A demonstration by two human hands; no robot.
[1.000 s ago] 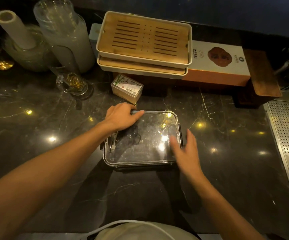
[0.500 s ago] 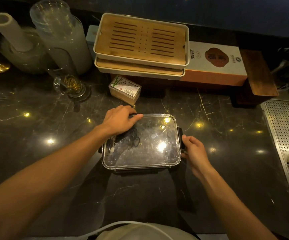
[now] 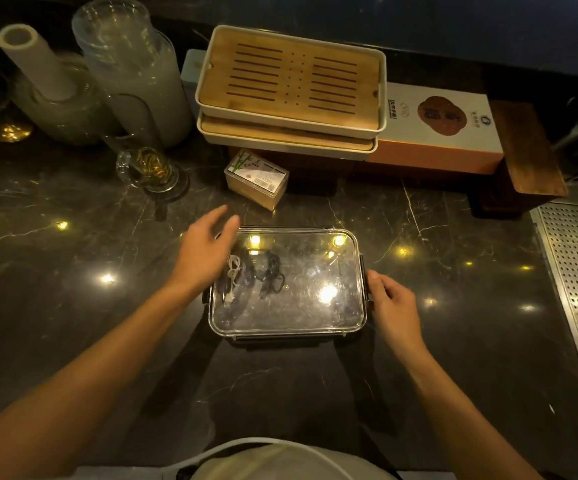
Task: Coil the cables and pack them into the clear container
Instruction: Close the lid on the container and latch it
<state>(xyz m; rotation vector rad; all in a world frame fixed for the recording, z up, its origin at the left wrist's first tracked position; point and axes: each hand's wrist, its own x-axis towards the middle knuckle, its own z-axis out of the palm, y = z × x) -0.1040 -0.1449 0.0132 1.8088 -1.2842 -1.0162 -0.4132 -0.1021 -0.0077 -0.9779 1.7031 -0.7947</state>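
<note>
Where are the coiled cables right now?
In the head view, the cables lie inside the clear container, at its left end, beside the left hand.

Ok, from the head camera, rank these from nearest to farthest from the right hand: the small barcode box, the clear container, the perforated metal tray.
From the right hand:
1. Clear container, touching it on its left.
2. Perforated metal tray, off to its right at the counter's edge.
3. Small barcode box, farthest, beyond the container, up and left.

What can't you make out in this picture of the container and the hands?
Head view only:
- Cables in the clear container: count and coiling blurred by lid glare.
- Right clasp: hidden by the right hand, so latched or not is unclear.
- Left hand: contact with the lid unclear.
- Small box: label print too small.
</note>
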